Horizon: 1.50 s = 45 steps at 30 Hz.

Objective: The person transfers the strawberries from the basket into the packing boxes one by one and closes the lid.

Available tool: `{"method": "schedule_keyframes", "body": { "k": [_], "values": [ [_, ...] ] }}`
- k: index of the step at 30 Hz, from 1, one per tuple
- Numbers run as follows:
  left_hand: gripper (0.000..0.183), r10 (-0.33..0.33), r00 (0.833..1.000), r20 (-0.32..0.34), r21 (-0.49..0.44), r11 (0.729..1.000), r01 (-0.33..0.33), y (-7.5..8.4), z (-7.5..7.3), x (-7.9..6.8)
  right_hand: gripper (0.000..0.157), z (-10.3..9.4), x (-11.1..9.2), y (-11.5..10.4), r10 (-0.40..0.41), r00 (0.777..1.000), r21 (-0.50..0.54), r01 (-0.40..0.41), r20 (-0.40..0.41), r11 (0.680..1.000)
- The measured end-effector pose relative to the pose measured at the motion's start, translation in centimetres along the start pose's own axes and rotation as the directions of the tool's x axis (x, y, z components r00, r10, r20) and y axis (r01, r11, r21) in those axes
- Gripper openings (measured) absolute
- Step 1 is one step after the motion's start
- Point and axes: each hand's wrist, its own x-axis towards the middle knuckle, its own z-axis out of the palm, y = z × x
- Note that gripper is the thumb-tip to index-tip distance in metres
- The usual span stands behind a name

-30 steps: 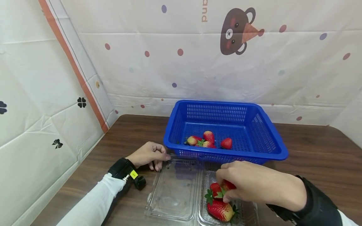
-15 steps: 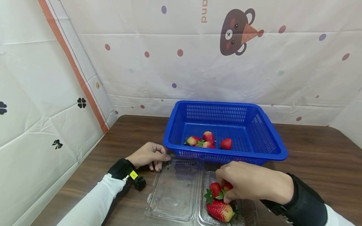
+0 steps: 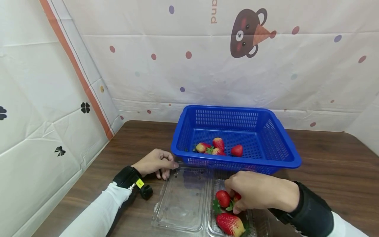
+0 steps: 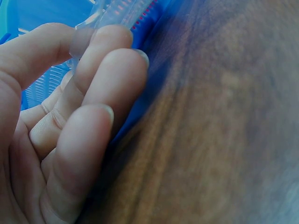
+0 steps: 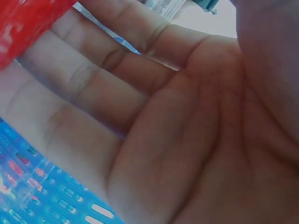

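An opened clear plastic clamshell box lies on the table in the head view, its lid (image 3: 185, 200) to the left and its tray (image 3: 217, 184) to the right. My left hand (image 3: 156, 163) pinches the lid's far left corner between thumb and fingers; the left wrist view shows clear plastic (image 4: 86, 39) there. Inside the tray my right hand (image 3: 254, 191) grips a strawberry (image 3: 237, 197), mostly hidden by the fingers. Beside it are a smaller strawberry (image 3: 222, 198) and a large pale-tipped one (image 3: 229, 224). Red fruit (image 5: 28, 25) touches the fingers in the right wrist view.
A blue perforated basket (image 3: 284, 161) stands just behind the clamshell box, with several strawberries (image 3: 218, 144) in its front left part. The brown wooden table (image 3: 142, 135) meets a printed cloth (image 3: 133, 75) at the back and left.
My right hand has shifted slightly left within the tray. The smaller strawberry has moved a little left and away from me; the large one slid slightly nearer. The left hand has stayed put.
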Motion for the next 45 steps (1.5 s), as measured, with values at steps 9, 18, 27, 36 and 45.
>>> {"method": "schedule_keyframes", "body": {
  "k": [9, 18, 27, 36, 45],
  "values": [
    [0.029, -0.003, 1.0, -0.006, 0.005, 1.0, 0.003, 0.1, 0.0, -0.1, 0.027, 0.02, 0.2, 0.11, 0.014, 1.0, -0.005, -0.014, 0.008, 1.0],
    [0.029, 0.01, 1.0, -0.003, -0.009, 1.0, -0.01, -0.07, 0.04, -0.13, 0.027, 0.06, 0.25, 0.04, 0.017, 1.0, -0.007, -0.017, 0.005, 1.0],
    [0.029, 0.008, 1.0, -0.001, -0.01, 1.0, -0.008, 0.05, 0.04, -0.13, 0.027, 0.14, 0.18, 0.08, 0.011, 1.0, -0.003, -0.011, -0.001, 1.0],
    [0.029, 0.008, 1.0, -0.002, -0.007, 1.0, -0.008, -0.06, 0.08, -0.02, 0.026, 0.28, 0.16, 0.14, 0.002, 1.0, 0.014, -0.002, -0.007, 1.0],
    [0.029, 0.009, 1.0, -0.001, 0.001, 1.0, -0.009, -0.11, 0.05, 0.02, 0.026, 0.13, 0.0, 0.03, -0.01, 1.0, 0.002, 0.01, -0.017, 1.0]
  ]
}}
